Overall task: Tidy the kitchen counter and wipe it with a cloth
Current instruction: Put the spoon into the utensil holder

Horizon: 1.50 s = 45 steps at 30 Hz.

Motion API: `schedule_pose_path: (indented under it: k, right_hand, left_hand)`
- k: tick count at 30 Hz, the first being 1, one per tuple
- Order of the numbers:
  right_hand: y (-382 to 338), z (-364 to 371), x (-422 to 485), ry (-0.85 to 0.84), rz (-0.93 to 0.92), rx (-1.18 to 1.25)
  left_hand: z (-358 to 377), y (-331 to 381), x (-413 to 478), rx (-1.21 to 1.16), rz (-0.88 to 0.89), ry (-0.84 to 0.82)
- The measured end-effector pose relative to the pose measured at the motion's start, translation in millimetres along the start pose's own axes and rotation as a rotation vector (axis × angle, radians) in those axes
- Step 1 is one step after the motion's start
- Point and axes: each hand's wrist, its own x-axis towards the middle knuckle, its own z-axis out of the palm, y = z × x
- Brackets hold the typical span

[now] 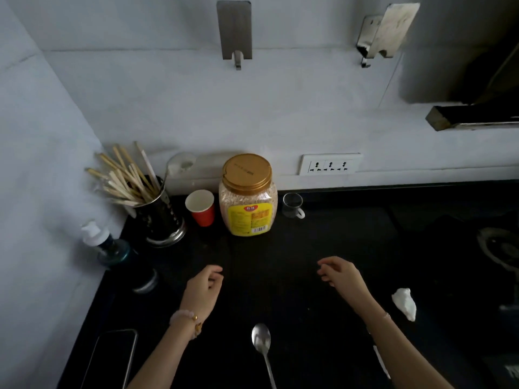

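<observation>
We see the left hand (203, 287) and right hand (340, 276) over the black counter (309, 242), both loosely curled and holding nothing. A crumpled white cloth (404, 303) lies to the right of the right forearm. A spoon (261, 341) lies near, between the arms, and a jar (248, 197) stands at the far wall.

The kitchen is dim with a cool, bluish cast. The black counter (309, 248) swallows detail. Wide-angle bending curves the frame's edges, and the whole picture looks soft and grainy.
</observation>
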Motion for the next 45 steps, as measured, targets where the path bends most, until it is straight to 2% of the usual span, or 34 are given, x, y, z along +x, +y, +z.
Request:
schedule_pose_path:
  k: [2,6,9,13,18,24,31,36,41,45]
  right_hand:
    - [13,5,-26,-0.020,-0.002,-0.006]
    - [33,23,-79,-0.042,-0.015,-0.078]
    - [41,45,-118,-0.063,-0.035,-0.159]
    - [41,77,-160,-0.057,-0.088,-0.313]
    - [38,111,-185,-0.031,-0.149,-0.471]
    - [29,125,-184,0.066,-0.059,-0.485]
    - [20,125,-178,0.072,0.022,-0.540]
    - [15,116,-174,-0.033,0.115,-0.426]
    - [19,104,-170,-0.052,0.124,-0.255]
    - [23,99,-162,-0.141,0.211,-0.020]
  left_hand:
    - [4,-19,-31,0.151,0.045,-0.024]
    - [10,-51,-83,0.470,0.177,0.037]
    - [16,-72,-113,0.617,0.188,0.024]
    - [17,-84,-129,0.663,0.185,-0.061]
    - [19,-87,-131,0.699,0.196,-0.074]
    - [18,-91,-134,0.680,0.219,-0.062]
    - [17,-92,-133,0.680,0.245,-0.038]
    - [15,-96,-130,0.673,0.266,-0.028]
    - [14,-98,-129,0.678,0.288,0.000]
    - [13,-97,-129,0.655,0.284,-0.014]
